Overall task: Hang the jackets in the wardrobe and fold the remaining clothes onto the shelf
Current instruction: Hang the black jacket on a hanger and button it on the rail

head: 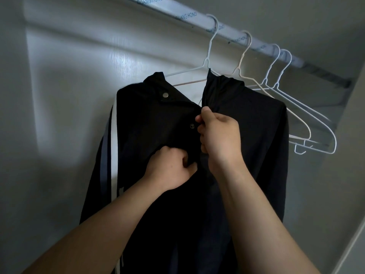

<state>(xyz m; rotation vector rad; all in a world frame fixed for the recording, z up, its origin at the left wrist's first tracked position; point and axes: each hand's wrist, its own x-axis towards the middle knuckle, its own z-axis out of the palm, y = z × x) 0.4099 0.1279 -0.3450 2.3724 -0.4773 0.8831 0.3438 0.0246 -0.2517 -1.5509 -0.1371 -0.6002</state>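
head view: a black snap-button jacket point(158, 119) with white and grey sleeve stripes hangs on a white wire hanger point(205, 62) from the wardrobe's white rail point(233, 34). the left hand point(171, 169) pinches the left front edge; the right hand point(219, 133) grips the right front edge. three bare wire hangers point(308, 123) hang to the right.

L grip point(171, 169) low, R grip point(219, 135) above, both curled, pinching.

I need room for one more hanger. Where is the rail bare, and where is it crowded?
Free: the white-wrapped wardrobe rail left of the white wire hanger carrying the black striped-sleeve jacket, and a short stretch by the right wall. Crowded: between them, three more wire hangers hang close together.
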